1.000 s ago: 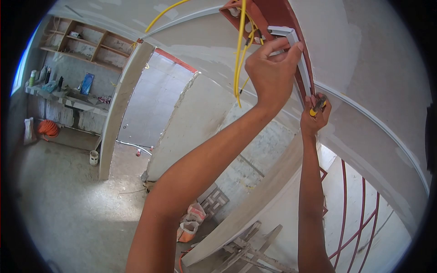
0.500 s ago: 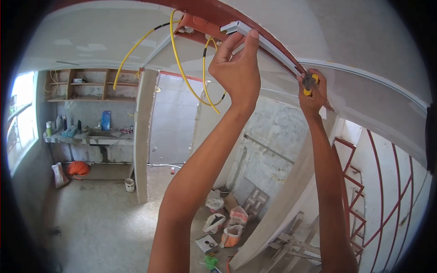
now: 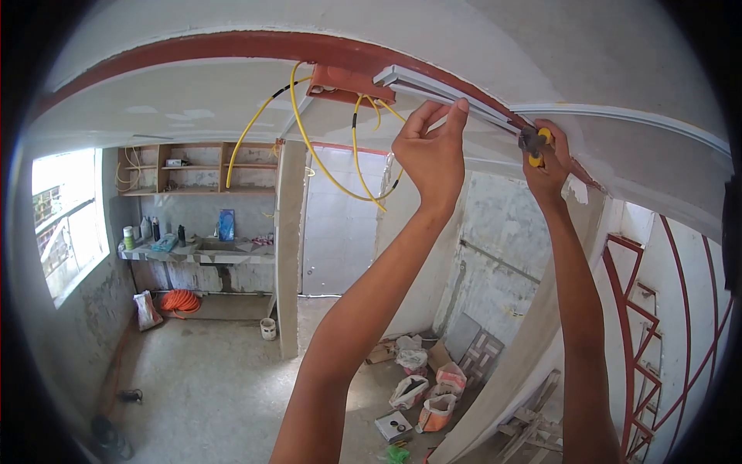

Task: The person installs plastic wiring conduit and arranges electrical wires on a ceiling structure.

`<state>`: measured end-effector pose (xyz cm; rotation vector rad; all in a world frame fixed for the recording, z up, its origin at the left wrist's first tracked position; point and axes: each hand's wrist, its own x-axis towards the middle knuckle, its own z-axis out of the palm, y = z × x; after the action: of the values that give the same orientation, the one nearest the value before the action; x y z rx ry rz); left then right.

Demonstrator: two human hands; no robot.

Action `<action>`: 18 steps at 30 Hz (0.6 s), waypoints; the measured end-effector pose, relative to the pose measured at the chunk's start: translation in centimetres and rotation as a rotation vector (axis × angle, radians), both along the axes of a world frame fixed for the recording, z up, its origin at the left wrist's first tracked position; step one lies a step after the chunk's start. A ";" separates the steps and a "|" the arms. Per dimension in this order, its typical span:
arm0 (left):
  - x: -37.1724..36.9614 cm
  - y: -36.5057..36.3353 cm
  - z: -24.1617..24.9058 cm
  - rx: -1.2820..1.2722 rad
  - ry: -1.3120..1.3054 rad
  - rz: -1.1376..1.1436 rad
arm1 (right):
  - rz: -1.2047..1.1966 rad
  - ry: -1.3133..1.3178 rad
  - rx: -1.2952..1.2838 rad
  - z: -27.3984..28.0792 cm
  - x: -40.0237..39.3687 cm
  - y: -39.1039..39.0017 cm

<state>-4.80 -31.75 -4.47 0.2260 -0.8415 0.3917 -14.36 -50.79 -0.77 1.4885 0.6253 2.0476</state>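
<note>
Overhead, a pale grey metal channel (image 3: 429,83) runs along a red steel beam (image 3: 232,45). My left hand (image 3: 433,158) is raised to the channel's lower edge, with thumb and fingers pinched on it a little in from the free end. Further right along the channel, my right hand (image 3: 550,174) is wrapped round a yellow-and-black-handled tool (image 3: 533,143) held against the beam. The tool's exact kind is hard to make out from this angle. Yellow cables (image 3: 305,147) hang in loops from a red junction box (image 3: 332,81) left of the channel's end.
A partition post (image 3: 288,247) stands at centre left. Bags (image 3: 437,414) and boxes lie on the floor below, near wooden scraps (image 3: 533,417). Red steel trusses (image 3: 641,371) lean at right. Behind are a counter (image 3: 197,251) with bottles and wooden shelves (image 3: 197,170).
The view has shifted, so the room appears lower and further right. My left hand has moved along the channel, away from its free end. My right hand still grips the tool.
</note>
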 end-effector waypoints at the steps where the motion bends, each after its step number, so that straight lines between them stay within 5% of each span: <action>1: -0.2 -0.2 0.1 0.033 -0.013 0.005 | 0.006 0.002 -0.002 0.0 -0.1 0.0; 18: -0.2 -0.7 0.7 0.013 -0.038 0.041 | 0.014 0.023 -0.029 0.1 -0.4 -0.5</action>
<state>-4.95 -32.46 -3.78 0.2494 -0.8777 0.4303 -14.80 -51.26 -0.64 1.4973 0.6737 2.0259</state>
